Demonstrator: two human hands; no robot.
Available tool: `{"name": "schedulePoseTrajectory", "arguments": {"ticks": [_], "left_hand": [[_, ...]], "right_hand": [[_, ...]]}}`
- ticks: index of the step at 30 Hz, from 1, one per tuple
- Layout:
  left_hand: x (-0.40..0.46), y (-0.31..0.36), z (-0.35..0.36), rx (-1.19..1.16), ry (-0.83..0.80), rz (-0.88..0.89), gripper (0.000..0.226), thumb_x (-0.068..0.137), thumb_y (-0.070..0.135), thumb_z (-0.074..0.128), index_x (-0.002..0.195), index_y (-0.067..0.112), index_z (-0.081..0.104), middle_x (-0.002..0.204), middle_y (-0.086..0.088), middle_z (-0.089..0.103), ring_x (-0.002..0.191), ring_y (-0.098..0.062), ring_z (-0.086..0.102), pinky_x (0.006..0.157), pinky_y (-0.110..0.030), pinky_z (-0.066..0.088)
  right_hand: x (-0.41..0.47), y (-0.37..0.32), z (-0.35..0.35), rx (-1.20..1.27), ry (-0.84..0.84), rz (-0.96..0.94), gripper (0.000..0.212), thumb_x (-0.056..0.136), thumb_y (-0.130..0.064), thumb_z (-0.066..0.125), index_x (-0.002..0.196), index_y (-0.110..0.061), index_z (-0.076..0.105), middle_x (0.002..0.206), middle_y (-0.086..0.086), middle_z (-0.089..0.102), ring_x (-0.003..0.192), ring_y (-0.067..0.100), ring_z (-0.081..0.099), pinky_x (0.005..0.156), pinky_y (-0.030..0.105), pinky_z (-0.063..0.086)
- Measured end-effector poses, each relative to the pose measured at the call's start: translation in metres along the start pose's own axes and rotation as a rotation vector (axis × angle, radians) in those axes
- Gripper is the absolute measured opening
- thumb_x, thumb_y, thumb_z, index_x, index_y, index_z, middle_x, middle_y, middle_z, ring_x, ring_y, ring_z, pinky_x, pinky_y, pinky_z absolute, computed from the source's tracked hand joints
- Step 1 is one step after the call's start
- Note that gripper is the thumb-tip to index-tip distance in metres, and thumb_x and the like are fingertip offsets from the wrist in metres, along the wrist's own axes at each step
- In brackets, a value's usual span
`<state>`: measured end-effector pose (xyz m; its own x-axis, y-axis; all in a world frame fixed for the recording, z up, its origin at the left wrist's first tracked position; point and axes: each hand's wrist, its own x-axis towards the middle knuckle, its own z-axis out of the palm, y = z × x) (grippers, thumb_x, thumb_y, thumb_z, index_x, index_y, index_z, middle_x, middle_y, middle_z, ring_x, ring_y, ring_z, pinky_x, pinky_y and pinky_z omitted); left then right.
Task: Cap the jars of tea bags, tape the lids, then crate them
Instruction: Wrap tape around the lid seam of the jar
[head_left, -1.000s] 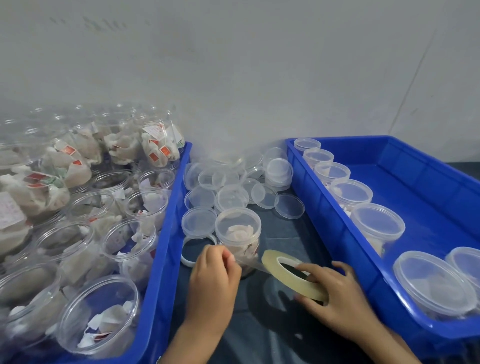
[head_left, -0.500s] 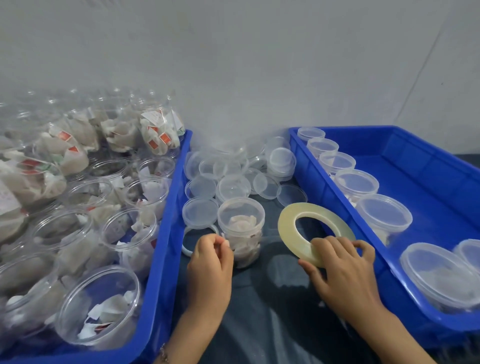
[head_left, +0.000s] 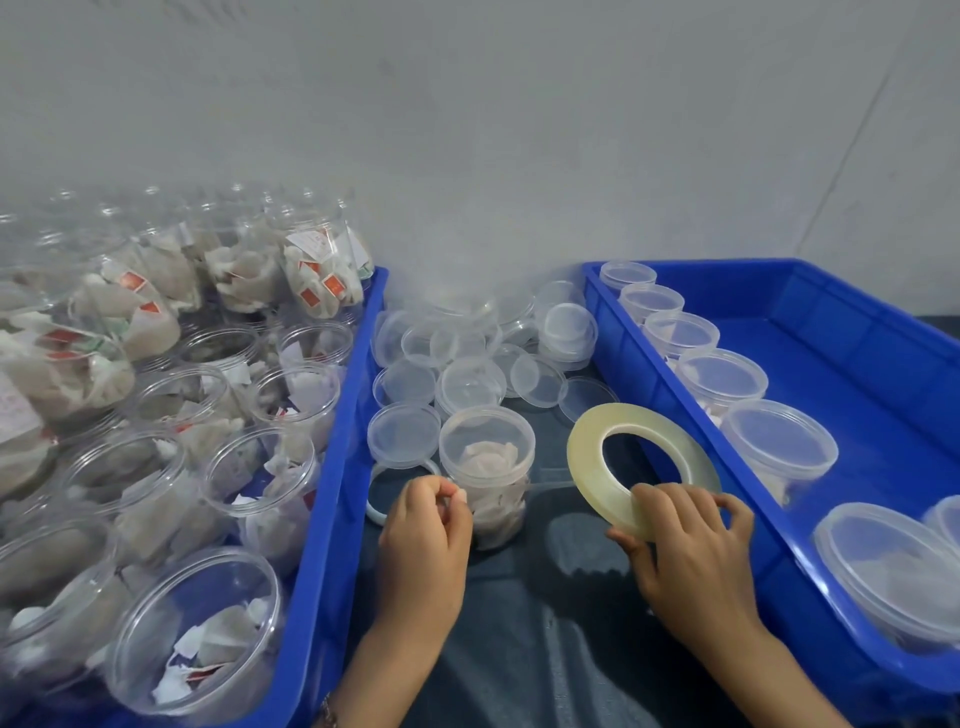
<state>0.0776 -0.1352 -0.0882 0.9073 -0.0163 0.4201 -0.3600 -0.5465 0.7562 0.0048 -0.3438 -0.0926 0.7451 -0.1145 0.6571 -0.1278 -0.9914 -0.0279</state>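
Note:
A capped clear jar of tea bags (head_left: 488, 467) stands on the dark table between two blue crates. My left hand (head_left: 428, 525) is at the jar's left side, its curled fingers pinching the tape's free end against the jar. My right hand (head_left: 685, 540) grips the lower edge of a yellowish roll of clear tape (head_left: 641, 467), held tilted to the right of the jar. A thin strip of tape runs from the roll to the jar. Loose clear lids (head_left: 467, 364) lie in a heap behind the jar.
The left blue crate (head_left: 337, 493) holds several open jars of tea bags, with more stacked on top at the back. The right blue crate (head_left: 883, 364) holds a row of capped jars along its left wall. A grey wall stands behind.
The tape roll has swung from lying flat and low to tilted up, and my right hand moved with it away to the right. The left hand stays at the jar.

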Motion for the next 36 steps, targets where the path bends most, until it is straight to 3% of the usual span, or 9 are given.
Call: {"name": "schedulePoseTrajectory", "arguments": {"ticks": [5, 15, 20, 25, 27, 29, 31, 33, 36], "left_hand": [[0.001, 0.0, 0.001, 0.006, 0.0, 0.01, 0.006, 0.091, 0.014, 0.058, 0.087, 0.014, 0.053, 0.076, 0.007, 0.051, 0.072, -0.016, 0.052, 0.065, -0.029, 0.041], [0.005, -0.004, 0.004, -0.012, 0.022, 0.003, 0.014, 0.088, 0.015, 0.062, 0.084, 0.021, 0.05, 0.072, 0.014, 0.049, 0.066, -0.007, 0.05, 0.058, -0.017, 0.036], [0.008, -0.012, 0.005, -0.096, 0.086, -0.157, 0.026, 0.079, 0.035, 0.071, 0.088, 0.027, 0.047, 0.076, 0.01, 0.052, 0.069, -0.005, 0.053, 0.057, -0.017, 0.036], [0.011, -0.02, 0.01, -0.273, 0.148, -0.401, 0.02, 0.085, 0.006, 0.067, 0.094, 0.012, 0.051, 0.083, -0.001, 0.056, 0.083, -0.029, 0.058, 0.068, -0.025, 0.039], [0.009, -0.014, 0.007, -0.167, 0.267, -0.236, 0.017, 0.086, -0.001, 0.062, 0.101, 0.004, 0.055, 0.095, -0.009, 0.057, 0.093, -0.031, 0.057, 0.08, -0.019, 0.039], [0.009, 0.0, 0.005, -0.017, 0.289, 0.067, 0.027, 0.087, 0.009, 0.059, 0.11, -0.003, 0.057, 0.11, -0.018, 0.059, 0.107, -0.029, 0.051, 0.094, -0.019, 0.036], [0.016, 0.014, 0.006, 0.146, 0.145, 0.306, 0.051, 0.088, 0.03, 0.052, 0.129, 0.0, 0.051, 0.132, -0.018, 0.053, 0.127, -0.027, 0.042, 0.108, -0.033, 0.032], [0.027, 0.026, 0.01, 0.381, -0.085, 0.387, 0.065, 0.089, 0.046, 0.052, 0.143, 0.011, 0.04, 0.15, -0.013, 0.036, 0.141, -0.029, 0.027, 0.115, -0.044, 0.018], [0.038, 0.028, 0.018, 0.556, -0.315, 0.332, 0.067, 0.093, 0.061, 0.035, 0.15, 0.028, 0.023, 0.16, -0.002, 0.012, 0.147, -0.021, 0.001, 0.117, -0.037, -0.004]], "right_hand": [[0.001, 0.0, 0.004, 0.001, 0.04, -0.009, 0.061, 0.097, -0.052, 0.022, 0.087, -0.009, 0.064, 0.084, 0.005, 0.064, 0.079, 0.031, 0.064, 0.08, 0.041, 0.029], [0.002, -0.002, 0.012, 0.061, 0.013, 0.012, 0.062, 0.097, -0.054, 0.02, 0.088, -0.01, 0.063, 0.084, 0.003, 0.063, 0.079, 0.031, 0.063, 0.081, 0.04, 0.028], [0.002, -0.004, 0.011, 0.071, 0.004, 0.071, 0.03, 0.081, -0.037, 0.057, 0.086, -0.009, 0.063, 0.082, 0.004, 0.062, 0.078, 0.033, 0.062, 0.077, 0.05, 0.042], [0.001, -0.004, 0.012, 0.066, -0.021, 0.085, 0.036, 0.06, -0.02, 0.087, 0.085, -0.008, 0.064, 0.081, 0.005, 0.062, 0.077, 0.033, 0.062, 0.076, 0.052, 0.043], [0.0, -0.004, 0.013, 0.065, -0.016, 0.075, 0.036, 0.061, -0.022, 0.087, 0.085, -0.009, 0.064, 0.081, 0.005, 0.062, 0.077, 0.033, 0.062, 0.077, 0.051, 0.043], [0.001, -0.003, 0.015, 0.042, -0.006, 0.05, 0.032, 0.069, -0.03, 0.08, 0.086, -0.008, 0.064, 0.081, 0.005, 0.061, 0.077, 0.032, 0.062, 0.079, 0.049, 0.04], [0.005, -0.003, 0.016, 0.016, -0.027, 0.03, 0.031, 0.072, -0.032, 0.078, 0.087, -0.008, 0.064, 0.081, 0.005, 0.061, 0.077, 0.032, 0.062, 0.078, 0.048, 0.04], [0.011, -0.004, 0.016, -0.008, -0.056, 0.021, 0.033, 0.067, -0.028, 0.082, 0.087, -0.008, 0.064, 0.08, 0.005, 0.06, 0.077, 0.031, 0.061, 0.075, 0.048, 0.043], [0.025, -0.005, 0.02, -0.037, -0.088, -0.004, 0.032, 0.069, -0.031, 0.08, 0.087, -0.01, 0.063, 0.08, 0.003, 0.059, 0.078, 0.028, 0.061, 0.075, 0.049, 0.043]]}}
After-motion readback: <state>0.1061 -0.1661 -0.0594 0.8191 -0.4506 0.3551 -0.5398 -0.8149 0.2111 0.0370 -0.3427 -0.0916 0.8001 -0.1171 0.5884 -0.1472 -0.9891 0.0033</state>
